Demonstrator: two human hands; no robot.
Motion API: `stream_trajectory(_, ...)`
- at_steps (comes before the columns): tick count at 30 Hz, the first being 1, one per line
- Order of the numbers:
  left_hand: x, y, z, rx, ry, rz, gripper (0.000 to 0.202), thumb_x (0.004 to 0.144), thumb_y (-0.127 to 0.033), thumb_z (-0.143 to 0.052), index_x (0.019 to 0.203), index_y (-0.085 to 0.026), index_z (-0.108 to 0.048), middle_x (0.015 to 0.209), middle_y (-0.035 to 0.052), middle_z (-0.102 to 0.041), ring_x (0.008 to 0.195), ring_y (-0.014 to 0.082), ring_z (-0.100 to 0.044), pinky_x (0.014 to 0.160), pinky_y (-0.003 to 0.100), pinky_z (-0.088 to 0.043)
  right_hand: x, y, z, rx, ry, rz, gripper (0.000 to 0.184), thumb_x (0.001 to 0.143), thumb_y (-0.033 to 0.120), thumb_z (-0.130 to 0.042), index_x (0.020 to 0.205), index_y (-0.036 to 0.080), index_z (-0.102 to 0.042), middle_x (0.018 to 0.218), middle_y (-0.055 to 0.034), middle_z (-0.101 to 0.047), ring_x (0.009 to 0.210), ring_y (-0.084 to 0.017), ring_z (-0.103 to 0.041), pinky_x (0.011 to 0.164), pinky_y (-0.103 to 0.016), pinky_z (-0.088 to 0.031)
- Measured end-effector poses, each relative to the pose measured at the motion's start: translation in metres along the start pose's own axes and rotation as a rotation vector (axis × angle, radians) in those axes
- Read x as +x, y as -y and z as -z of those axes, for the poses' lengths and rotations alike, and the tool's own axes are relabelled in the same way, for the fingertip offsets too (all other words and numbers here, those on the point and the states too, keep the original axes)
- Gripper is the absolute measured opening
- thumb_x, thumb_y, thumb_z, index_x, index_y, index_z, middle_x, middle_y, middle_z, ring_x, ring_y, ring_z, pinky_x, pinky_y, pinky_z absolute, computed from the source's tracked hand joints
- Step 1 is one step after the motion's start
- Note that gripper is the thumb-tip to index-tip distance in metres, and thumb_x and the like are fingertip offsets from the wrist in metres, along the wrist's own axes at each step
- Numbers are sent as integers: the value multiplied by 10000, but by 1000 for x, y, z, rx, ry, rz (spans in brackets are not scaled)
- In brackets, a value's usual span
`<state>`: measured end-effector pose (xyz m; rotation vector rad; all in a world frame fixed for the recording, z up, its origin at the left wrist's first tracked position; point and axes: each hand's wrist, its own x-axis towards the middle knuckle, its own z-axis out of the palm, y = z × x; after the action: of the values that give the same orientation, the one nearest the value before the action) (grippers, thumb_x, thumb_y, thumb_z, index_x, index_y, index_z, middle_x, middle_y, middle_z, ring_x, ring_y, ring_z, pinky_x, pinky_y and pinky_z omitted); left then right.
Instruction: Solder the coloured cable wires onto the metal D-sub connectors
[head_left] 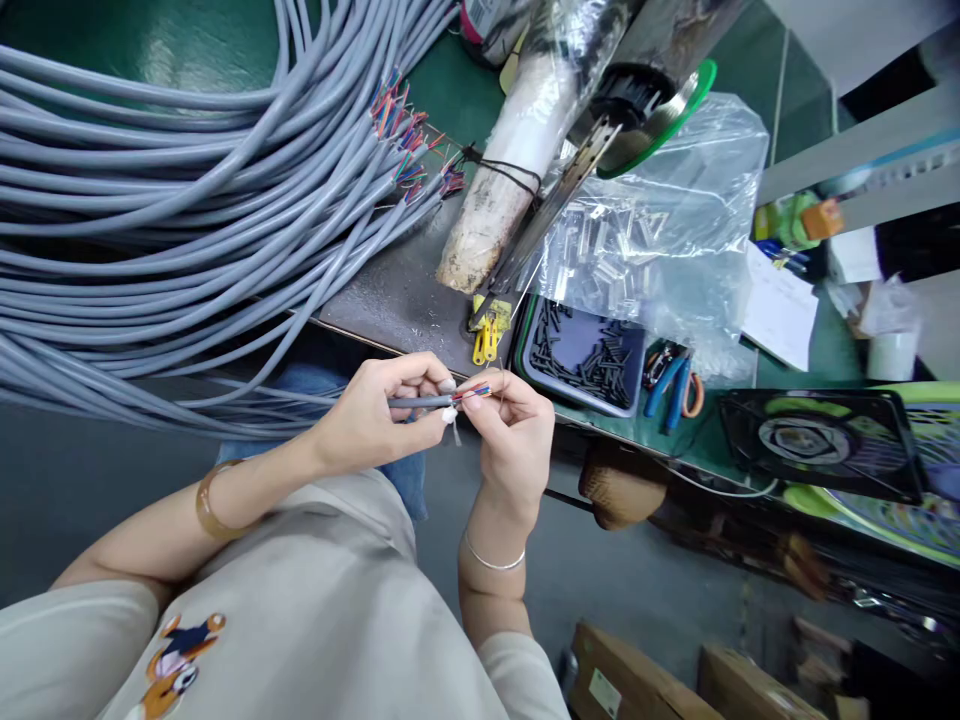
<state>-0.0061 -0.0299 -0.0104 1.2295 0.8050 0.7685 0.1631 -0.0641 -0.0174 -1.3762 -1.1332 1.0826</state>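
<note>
1. My left grip (375,425) is closing thumb and fingers on a gray cable (421,403), pinching it near its stripped end.
2. My right grip (517,435) is pinching the colored wires (475,391), red and blue among them, that are coming out of that end; the fingers are partly hiding them.
3. The cable is lying nearly level between my two grips, in front of the near edge of the worktop (444,90); a pale strip (457,432) is dangling just below its end.
4. On my left, a large bundle of gray cables (345,150) is curving across the worktop, its stripped ends showing many colored wires.
5. Ahead of me, a plastic-wrapped roll (510,150) is lying at a slant, and yellow-handled snips (487,338) are resting near its lower end.
6. Just beside my right grip, a tray (577,328) is holding short black tubes (611,375); a clear plastic bag (675,240) of small transparent pieces is lying behind it.
7. Farther right, blue-handled pliers (679,390) are lying beside the tray, and a black fan (817,442) is sitting beyond them.
</note>
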Motion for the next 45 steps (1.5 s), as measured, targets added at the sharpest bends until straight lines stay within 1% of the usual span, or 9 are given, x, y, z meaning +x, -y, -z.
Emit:
stream_trajectory(6,3,4,-3,60,-140,-75,154,820,-281,-725,876,-137,-727,632,-18,-591,558,74,-486,518,188,-399,-3,5,-4,-24,-55,11,51,811,288,-779,802,239,-767,734,25,-672,502,-59,-333,450,-225,-249)
stream_trajectory(12,3,3,-5,33,-152,-135,104,838,-218,-692,851,-128,-742,755,29,-715,645,98,-604,603,194,-488,-6,6,-7,-95,-84,64,97,850,323,-745,832,229,-757,724,25,-601,532,-71,-359,469,-238,-253)
stream_trajectory(18,4,-3,-9,-15,-166,-140,72,851,-165,-641,807,-131,-686,737,0,-668,659,83,-598,623,168,-501,-7,9,-10,-217,-137,160,89,890,281,-707,842,219,-748,730,26,-586,558,-76,-402,508,-256,-282)
stream_trajectory(25,2,-6,-12,-32,-190,-102,68,798,-167,-648,734,-145,-647,648,-34,-565,548,59,-476,500,153,-432,-6,9,-13,-206,-98,155,173,914,332,-709,789,213,-700,691,33,-604,557,-82,-451,503,-245,-342)
stream_trajectory(31,5,-8,-6,-62,-237,-71,113,732,-204,-663,653,-153,-599,607,-25,-534,543,66,-449,479,172,-363,-3,14,-8,-214,-330,279,241,977,356,-640,781,217,-659,666,41,-635,579,-83,-562,540,-219,-422)
stream_trajectory(35,6,-8,-1,-100,-181,-64,123,744,-195,-667,652,-151,-599,606,-33,-540,532,58,-415,498,186,-355,-2,19,-3,-271,-127,211,193,959,405,-666,968,228,-741,701,30,-656,557,-91,-535,520,-241,-397)
stream_trajectory(38,4,-7,0,-90,-137,-70,113,764,-182,-674,679,-151,-607,608,-44,-526,532,57,-397,507,191,-352,-3,22,-6,-372,2,162,215,963,398,-649,898,210,-731,667,31,-609,545,-91,-487,532,-259,-377)
stream_trajectory(42,0,-4,-1,-93,-139,-75,155,842,-229,-674,729,-153,-601,656,-31,-542,581,69,-446,547,193,-381,-4,23,-9,-432,-12,168,308,975,395,-625,739,198,-643,636,34,-590,559,-90,-506,547,-257,-375)
stream_trajectory(45,0,-3,0,-176,-166,-43,234,860,-317,-706,746,-162,-572,647,-40,-506,560,65,-416,527,192,-365,-4,21,-8,-379,-44,168,316,974,428,-625,756,203,-668,631,35,-608,535,-88,-491,522,-251,-366)
